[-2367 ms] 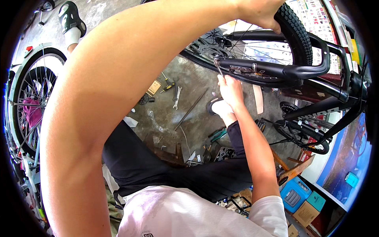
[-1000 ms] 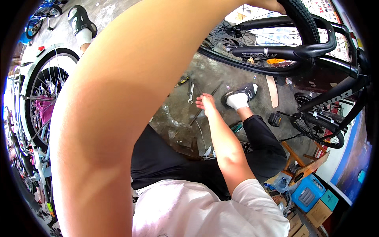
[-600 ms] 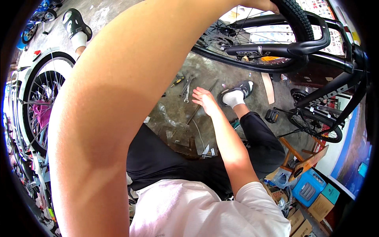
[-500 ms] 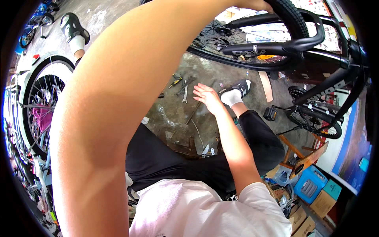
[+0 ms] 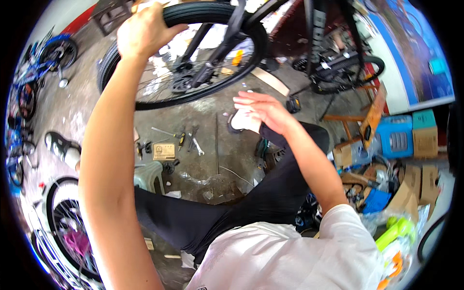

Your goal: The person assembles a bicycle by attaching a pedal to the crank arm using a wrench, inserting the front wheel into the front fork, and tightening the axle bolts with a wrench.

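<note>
A black bicycle wheel (image 5: 205,100) with a knobby tyre (image 5: 198,13) stands tilted in the fork at the upper middle of the head view. My left hand (image 5: 144,34) grips the tyre at its far left side, thumb along the tread; the fingertips are partly hidden. Dark fork legs (image 5: 220,50) run from the hub up to the bicycle frame (image 5: 309,29). Below the wheel, my right hand (image 5: 265,111) hangs in the air over my right foot, fingers stretched out, holding nothing.
On the floor lie a wrench (image 5: 197,142), a yellow-and-black tool (image 5: 181,140) and a small cardboard box (image 5: 164,151), beside a pale plastic stool (image 5: 150,176). Another wheel (image 5: 72,222) stands at lower left. A blue case (image 5: 396,135) and clutter fill the right; blue bicycles (image 5: 53,53) stand far left.
My view has swung, so the wheel appears further left and my left hand shows whole on the tyre. The right hand stays open, held out near my right foot.
</note>
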{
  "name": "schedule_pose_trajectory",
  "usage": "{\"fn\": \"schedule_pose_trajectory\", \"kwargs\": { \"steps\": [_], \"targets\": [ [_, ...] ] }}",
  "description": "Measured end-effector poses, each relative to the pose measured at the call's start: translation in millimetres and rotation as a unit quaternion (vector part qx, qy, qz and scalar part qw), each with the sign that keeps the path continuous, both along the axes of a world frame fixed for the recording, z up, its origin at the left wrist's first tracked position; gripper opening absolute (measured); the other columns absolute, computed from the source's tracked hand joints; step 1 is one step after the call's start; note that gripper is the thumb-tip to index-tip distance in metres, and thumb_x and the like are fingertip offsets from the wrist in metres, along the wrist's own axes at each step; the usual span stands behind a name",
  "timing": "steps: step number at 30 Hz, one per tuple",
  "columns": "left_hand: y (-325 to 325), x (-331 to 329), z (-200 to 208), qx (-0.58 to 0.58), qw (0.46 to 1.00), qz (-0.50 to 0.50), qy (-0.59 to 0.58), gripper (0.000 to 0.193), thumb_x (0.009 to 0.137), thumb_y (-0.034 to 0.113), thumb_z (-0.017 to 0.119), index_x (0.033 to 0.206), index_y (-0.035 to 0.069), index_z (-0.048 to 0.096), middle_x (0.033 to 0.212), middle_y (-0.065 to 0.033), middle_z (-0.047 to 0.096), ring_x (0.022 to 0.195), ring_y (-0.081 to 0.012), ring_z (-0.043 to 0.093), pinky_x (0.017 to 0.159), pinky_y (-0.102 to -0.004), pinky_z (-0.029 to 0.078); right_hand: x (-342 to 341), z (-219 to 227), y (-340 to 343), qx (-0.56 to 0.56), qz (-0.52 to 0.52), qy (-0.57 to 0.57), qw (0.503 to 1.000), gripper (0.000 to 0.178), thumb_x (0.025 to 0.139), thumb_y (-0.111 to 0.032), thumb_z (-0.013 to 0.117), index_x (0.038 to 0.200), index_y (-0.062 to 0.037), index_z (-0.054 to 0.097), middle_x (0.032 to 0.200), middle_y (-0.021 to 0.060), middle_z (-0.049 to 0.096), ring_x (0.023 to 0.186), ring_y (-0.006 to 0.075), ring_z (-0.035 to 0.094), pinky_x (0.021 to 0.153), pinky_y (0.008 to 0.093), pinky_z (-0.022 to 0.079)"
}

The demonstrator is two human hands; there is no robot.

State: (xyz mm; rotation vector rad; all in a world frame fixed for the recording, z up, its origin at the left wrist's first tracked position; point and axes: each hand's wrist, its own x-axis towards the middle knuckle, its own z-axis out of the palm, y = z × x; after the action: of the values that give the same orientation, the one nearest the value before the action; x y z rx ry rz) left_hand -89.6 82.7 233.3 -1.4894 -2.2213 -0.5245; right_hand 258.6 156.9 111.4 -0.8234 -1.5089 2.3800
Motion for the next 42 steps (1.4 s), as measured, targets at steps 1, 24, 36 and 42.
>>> {"fn": "schedule_pose_trajectory", "kwargs": {
  "steps": [1, 24, 36, 42],
  "targets": [
    [-1, -2, -2, 0.0, 1.0, 0.012, 0.003, 0.066, 0.072, 0.067, 0.075, 0.097, 0.007, 0.064, 0.085, -0.0175, 0.072, 0.081, -0.035, 0.072, 0.071, -0.0457, 0.058, 13, 18, 3, 0.031, -0.014, -0.011, 0.999, 0.052, 0.095, -0.006, 0.054, 0.144, 0.0066, 0.044, 0.141, 0.0207, 0.056, 0.129, 0.0304, 0.056, 0.105, 0.0385, 0.048],
    [16, 6, 6, -0.07, 0.995, 0.059, 0.024, 0.072, 0.078, 0.07, 0.067, 0.118, 0.011, 0.063, 0.104, -0.0205, 0.072, 0.095, -0.0408, 0.07, 0.079, -0.0502, 0.055, 337, -80, -34, 0.106, -0.399, -0.312, 0.856, 0.044, 0.091, -0.014, 0.067, 0.134, -0.0092, 0.059, 0.13, 0.0048, 0.061, 0.111, 0.0188, 0.06, 0.09, 0.0372, 0.053],
    [21, -3, 4, -0.092, 0.987, 0.111, 0.065, 0.077, 0.076, 0.075, 0.065, 0.122, 0.013, 0.065, 0.104, -0.0164, 0.074, 0.096, -0.0353, 0.072, 0.079, -0.0451, 0.057, 362, -230, -109, -0.096, -0.363, -0.446, 0.812, 0.047, 0.091, -0.027, 0.063, 0.135, -0.0088, 0.06, 0.136, 0.0128, 0.059, 0.126, 0.0308, 0.054, 0.101, 0.0483, 0.042],
    [27, 0, 1, -0.091, 0.989, 0.102, 0.052, 0.078, 0.076, 0.076, 0.064, 0.124, 0.014, 0.065, 0.106, -0.0162, 0.073, 0.097, -0.0351, 0.071, 0.081, -0.0445, 0.057, 343, -282, -127, 0.064, -0.392, -0.521, 0.756, 0.041, 0.082, -0.005, 0.056, 0.121, -0.0084, 0.07, 0.121, 0.0128, 0.066, 0.112, 0.0274, 0.061, 0.092, 0.0381, 0.048]
  ]
}}
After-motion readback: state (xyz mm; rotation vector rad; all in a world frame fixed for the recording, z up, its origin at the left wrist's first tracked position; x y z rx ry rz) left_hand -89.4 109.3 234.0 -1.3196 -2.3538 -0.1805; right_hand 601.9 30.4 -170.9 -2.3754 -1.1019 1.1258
